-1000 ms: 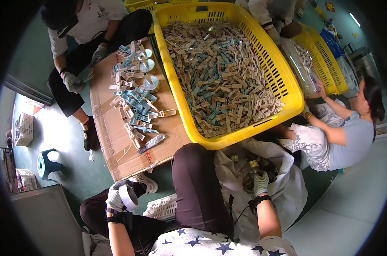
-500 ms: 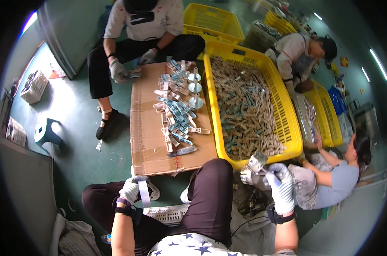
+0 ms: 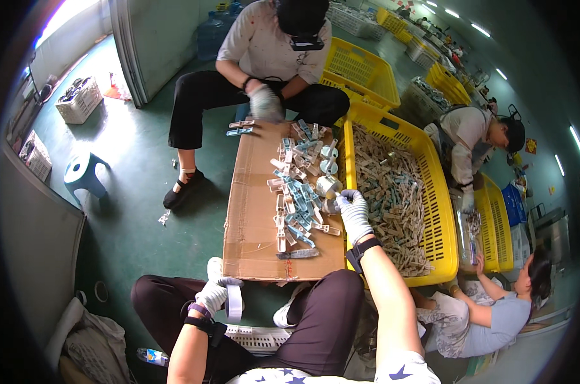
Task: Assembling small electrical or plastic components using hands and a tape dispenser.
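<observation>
In my striped-gloved left hand is a pale lavender tape roll, held by its side over my lap. My gloved right hand is closed on a silvery, cylindrical piece above the right edge of the cardboard sheet; its exact kind is unclear. Beside it, plastic clips in light blue, pinkish white and clear lie in a loose pile. Pale blue round pieces rest just beyond my right hand. A dark, flat strip lies near the sheet's front edge.
A large yellow crate full of small clip pieces stands right of the cardboard. Across from me sits a person whose gloved hand is blurred. Two people work at the right. A blue stool stands left; a white basket sits below my knees.
My right hand has moved forward and left from beside the crate to the cardboard, carrying the silvery piece. The view has shifted. Two clips now lie by the sheet's far left corner.
</observation>
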A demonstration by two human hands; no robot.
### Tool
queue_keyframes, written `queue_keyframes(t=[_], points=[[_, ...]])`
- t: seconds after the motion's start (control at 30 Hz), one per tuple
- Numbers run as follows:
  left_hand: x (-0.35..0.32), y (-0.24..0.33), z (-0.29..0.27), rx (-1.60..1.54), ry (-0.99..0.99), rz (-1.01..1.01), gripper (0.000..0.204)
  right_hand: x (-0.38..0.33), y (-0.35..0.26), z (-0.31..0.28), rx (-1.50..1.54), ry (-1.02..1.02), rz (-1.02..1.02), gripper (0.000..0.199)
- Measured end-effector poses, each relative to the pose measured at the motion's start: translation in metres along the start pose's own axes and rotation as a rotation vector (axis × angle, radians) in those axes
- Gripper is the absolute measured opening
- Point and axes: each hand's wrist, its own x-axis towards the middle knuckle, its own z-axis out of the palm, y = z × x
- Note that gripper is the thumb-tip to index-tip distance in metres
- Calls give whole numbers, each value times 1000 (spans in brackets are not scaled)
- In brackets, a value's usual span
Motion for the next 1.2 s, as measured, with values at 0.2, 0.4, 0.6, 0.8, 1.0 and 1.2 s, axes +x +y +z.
queue_keyframes(t=[0.2,0.4,0.6,0.8,1.0,1.2], points=[[8,-11,-5,35,23,68,11,-15,-19,12,-9,-73,-54,24],[23,-26,-19,-21,-17,84,17,-42,-76,-19,-6,-70,-150,13],[13,-10,-7,-53,17,7,16,-38,-70,-40,-1090,-274,-378,15],[23,-25,-11,-4,20,149,10,-21,-49,-1,-1290,-236,-328,15],[17,-20,-7,-25,21,133,8,8,-39,14,-1264,-144,-344,19],[8,-15,-7,-66,24,110,8,12,-28,23,-1307,-160,-248,12]])
